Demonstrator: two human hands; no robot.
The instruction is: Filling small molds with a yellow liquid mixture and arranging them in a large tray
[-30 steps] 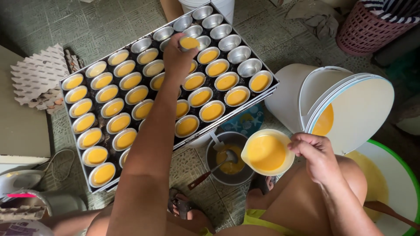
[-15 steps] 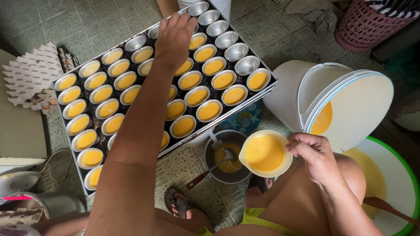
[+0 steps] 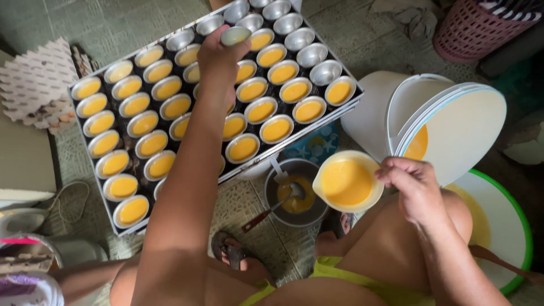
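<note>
My left hand (image 3: 218, 56) reaches over a large dark baking tray (image 3: 351, 105) packed with small round tin moulds. It grips one small mould (image 3: 236, 35), lifted a little above the tray near the far rows. Most moulds hold yellow batter (image 3: 154, 144); several at the far right corner are empty (image 3: 313, 55). My right hand (image 3: 412, 184) holds a pale jug (image 3: 347, 182) full of yellow batter by its handle, low over the floor beside my knee.
A white bucket (image 3: 374, 116) with batter lies tilted at right under a white lid (image 3: 462, 133). A dark pot (image 3: 297, 195) with a spoon stands below the tray. Egg cartons (image 3: 34, 85) lie at left, a pink basket (image 3: 473, 28) top right, a green-rimmed basin (image 3: 510, 226) lower right.
My left hand has moved from the filled mould toward the far rows and lifted a small mould off the tray. The jug in my right hand has stayed nearly still.
</note>
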